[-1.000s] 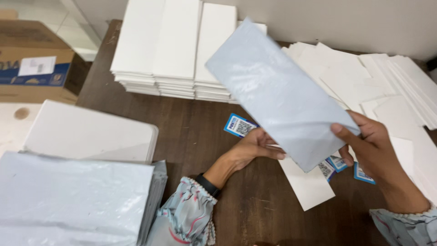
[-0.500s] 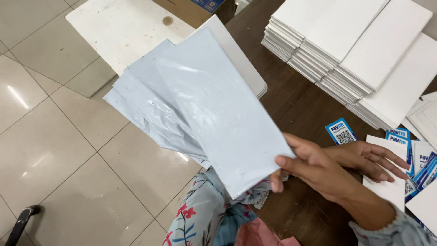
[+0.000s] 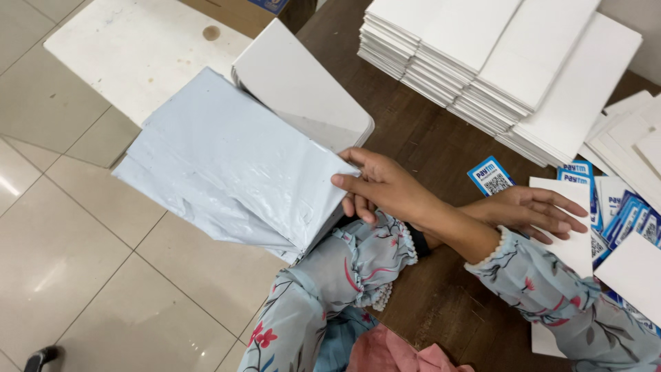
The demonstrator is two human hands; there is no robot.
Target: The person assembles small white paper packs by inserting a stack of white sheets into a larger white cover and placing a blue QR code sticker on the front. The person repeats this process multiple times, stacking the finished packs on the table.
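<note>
My right hand (image 3: 382, 186) reaches across to the left and grips the near edge of a pale grey plastic mailer bag (image 3: 241, 155). That bag lies on top of a stack of similar grey bags (image 3: 206, 213) beside the table, over the floor. My left hand (image 3: 540, 210) passes under my right forearm. It rests flat with its fingers spread on a white card (image 3: 571, 244) on the brown wooden table (image 3: 427, 138). Blue and white code stickers (image 3: 490, 176) lie just beyond it.
Tall stacks of white flat cartons (image 3: 496, 62) fill the table's far side. More white cards and blue stickers (image 3: 633, 220) spread at the right. A white box (image 3: 303, 86) sits behind the grey bags. A white board (image 3: 138, 48) lies on the tiled floor.
My right hand has carried the grey bag from over the table leftward and down onto the stack of bags. My left hand stayed on the table near the stickers.
</note>
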